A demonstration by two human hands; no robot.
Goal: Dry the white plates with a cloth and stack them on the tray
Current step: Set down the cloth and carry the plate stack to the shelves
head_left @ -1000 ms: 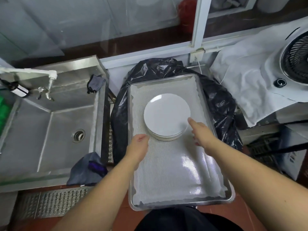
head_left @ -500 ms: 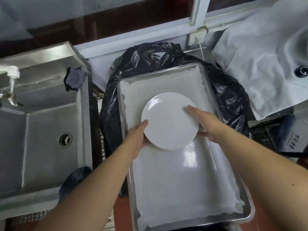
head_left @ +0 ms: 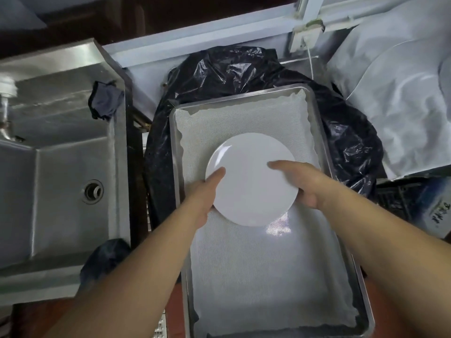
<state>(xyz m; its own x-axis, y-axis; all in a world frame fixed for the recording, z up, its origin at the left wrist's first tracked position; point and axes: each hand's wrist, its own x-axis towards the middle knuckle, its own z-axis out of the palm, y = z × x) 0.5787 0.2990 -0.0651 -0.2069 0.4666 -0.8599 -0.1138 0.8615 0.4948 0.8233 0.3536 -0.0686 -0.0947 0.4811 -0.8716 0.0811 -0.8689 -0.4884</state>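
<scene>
Where the steel sink point(head_left: 61, 167) filled the left of the view and a black bin bag point(head_left: 244, 74) lay behind, the metal tray point(head_left: 317, 123), lined with a white mesh mat point(head_left: 256, 276), occupied the centre. The white plates point(head_left: 251, 181) sat as a stack over the far half of the tray, held at both sides. The left hand point(head_left: 202, 193) gripped the near-left edge, thumb laid on the top face and the remaining fingers hidden beneath the rim. The right hand point(head_left: 302, 181) gripped the right edge, thumb stretched flat across the top face, other fingers curled under. A second before, both hands had been clear of the stack, which rested on the mat with several rims showing at its near edge; half a second before, the hands had reached its two sides. In the present view only the top plate could be seen and the stack covered more of the mat, which suggested it had been raised, though contact with the mat could not be confirmed. This was judged to be a lift or shift of the stack. A dark cloth point(head_left: 105, 103) lay on the sink's far rim and another dark cloth point(head_left: 105, 259) at its near corner; neither was in hand.
</scene>
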